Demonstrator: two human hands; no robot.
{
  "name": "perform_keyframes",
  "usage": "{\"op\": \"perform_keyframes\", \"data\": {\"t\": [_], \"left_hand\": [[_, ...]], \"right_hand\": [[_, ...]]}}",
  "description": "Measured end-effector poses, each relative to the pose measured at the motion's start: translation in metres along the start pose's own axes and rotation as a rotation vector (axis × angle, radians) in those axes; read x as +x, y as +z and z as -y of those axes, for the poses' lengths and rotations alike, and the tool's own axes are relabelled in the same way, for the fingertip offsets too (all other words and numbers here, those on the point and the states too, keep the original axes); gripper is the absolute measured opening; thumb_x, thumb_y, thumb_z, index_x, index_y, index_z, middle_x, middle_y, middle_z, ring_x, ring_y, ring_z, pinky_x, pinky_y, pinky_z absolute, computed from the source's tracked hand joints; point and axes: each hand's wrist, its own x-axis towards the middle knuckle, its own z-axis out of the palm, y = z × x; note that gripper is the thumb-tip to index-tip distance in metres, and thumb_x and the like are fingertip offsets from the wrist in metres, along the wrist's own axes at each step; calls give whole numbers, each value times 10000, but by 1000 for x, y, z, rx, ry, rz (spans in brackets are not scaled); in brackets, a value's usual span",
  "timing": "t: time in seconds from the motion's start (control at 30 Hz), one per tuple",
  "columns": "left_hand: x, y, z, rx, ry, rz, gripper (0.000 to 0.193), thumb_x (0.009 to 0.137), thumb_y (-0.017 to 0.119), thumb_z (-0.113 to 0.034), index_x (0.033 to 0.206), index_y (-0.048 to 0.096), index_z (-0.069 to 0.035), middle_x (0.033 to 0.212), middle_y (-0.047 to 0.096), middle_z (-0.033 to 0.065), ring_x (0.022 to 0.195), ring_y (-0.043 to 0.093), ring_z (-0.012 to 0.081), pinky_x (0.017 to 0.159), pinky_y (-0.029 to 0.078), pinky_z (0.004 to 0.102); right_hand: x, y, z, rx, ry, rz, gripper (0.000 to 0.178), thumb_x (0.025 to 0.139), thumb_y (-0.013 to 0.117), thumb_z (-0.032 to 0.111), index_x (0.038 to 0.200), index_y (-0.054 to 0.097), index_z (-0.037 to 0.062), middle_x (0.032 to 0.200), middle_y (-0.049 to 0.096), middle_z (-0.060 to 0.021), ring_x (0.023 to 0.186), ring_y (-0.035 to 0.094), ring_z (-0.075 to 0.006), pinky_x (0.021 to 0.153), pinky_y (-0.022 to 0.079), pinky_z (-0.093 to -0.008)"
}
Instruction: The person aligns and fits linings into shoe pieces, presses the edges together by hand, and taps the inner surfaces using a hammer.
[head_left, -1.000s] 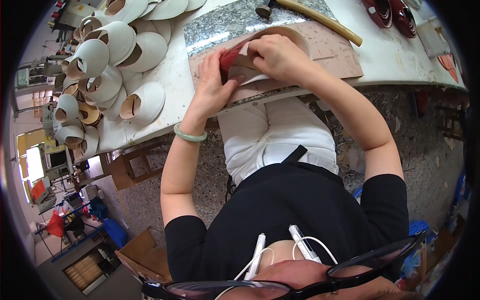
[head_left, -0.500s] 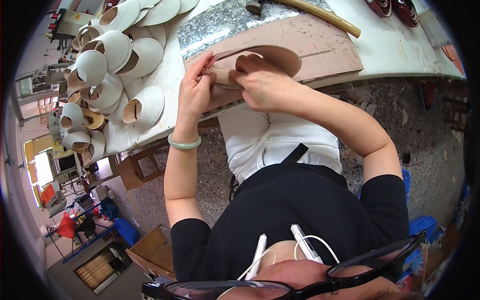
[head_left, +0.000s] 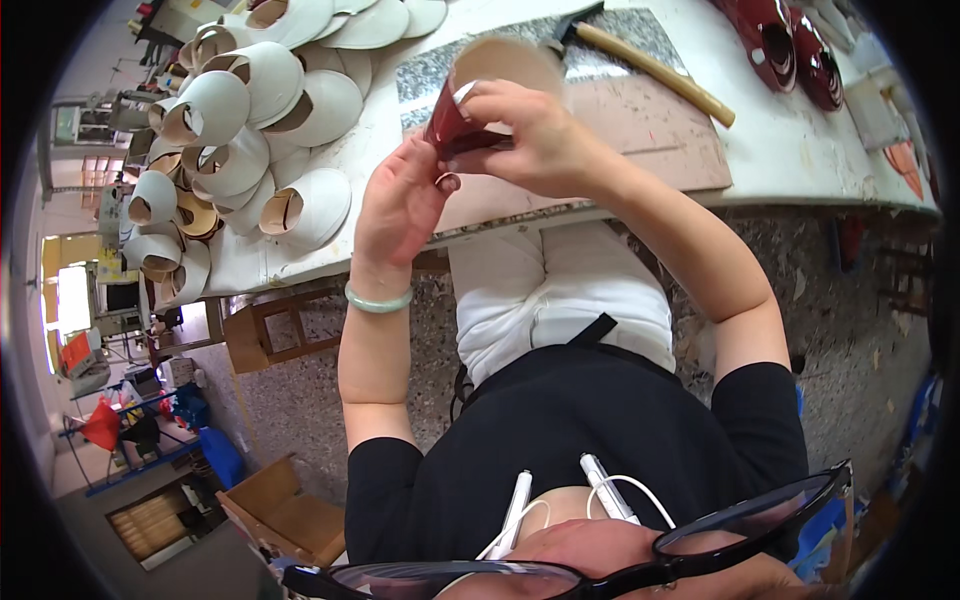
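A shoe upper [head_left: 450,118], glossy dark red outside and tan inside, is held up above the work board. My right hand [head_left: 535,135] grips it from the right side, fingers bent over its edge. At its lower left end is my left hand [head_left: 395,205], palm turned up, with the fingers closed in on the red edge. Part of the upper is hidden behind my right hand, and its far tan end is blurred. Under both hands lies a pinkish-brown board [head_left: 650,140].
Beyond the board sits a speckled stone slab [head_left: 430,80], with a wooden-handled hammer [head_left: 655,75] across it. Many white shoe uppers [head_left: 310,205] are stacked at the left of the white table [head_left: 770,160]. Dark red glossy uppers [head_left: 765,45] lie at the far right.
The shoe upper has been lifted off the board and turned, so its red outside now shows. My right hand has risen with it; my left hand has rotated palm up.
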Motion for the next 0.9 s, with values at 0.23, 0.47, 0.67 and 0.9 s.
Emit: {"op": "perform_keyframes", "data": {"t": [0.23,0.47,0.67,0.9], "left_hand": [[0,33,-9,43,316,-76,245,940,617,-119,1124,584,38,1060,651,70,957,586,98,875,451,248],[5,50,-9,103,463,-143,254,956,604,-165,1097,591,46,1009,662,70,906,590,81,825,459,201],[1,57,-8,159,500,-123,257,957,602,-168,1101,584,44,1006,661,72,888,597,79,800,476,202],[0,69,-10,59,664,-139,236,966,582,-144,1123,575,32,1016,669,85,895,611,81,806,483,202]], "right_hand": [[14,-23,17,981,483,84,323,913,663,246,1090,615,-20,1071,652,-90,975,615,-146,924,470,-303],[14,-15,25,1052,437,-44,337,922,650,290,1055,659,-19,972,670,-51,904,600,-104,851,462,-257],[14,-17,44,1023,427,-113,303,930,644,249,1062,645,-24,952,666,-40,858,595,-79,782,482,-231],[12,-19,39,885,293,-45,297,938,634,261,1051,648,-14,932,662,-12,846,571,-45,773,472,-206]]}}
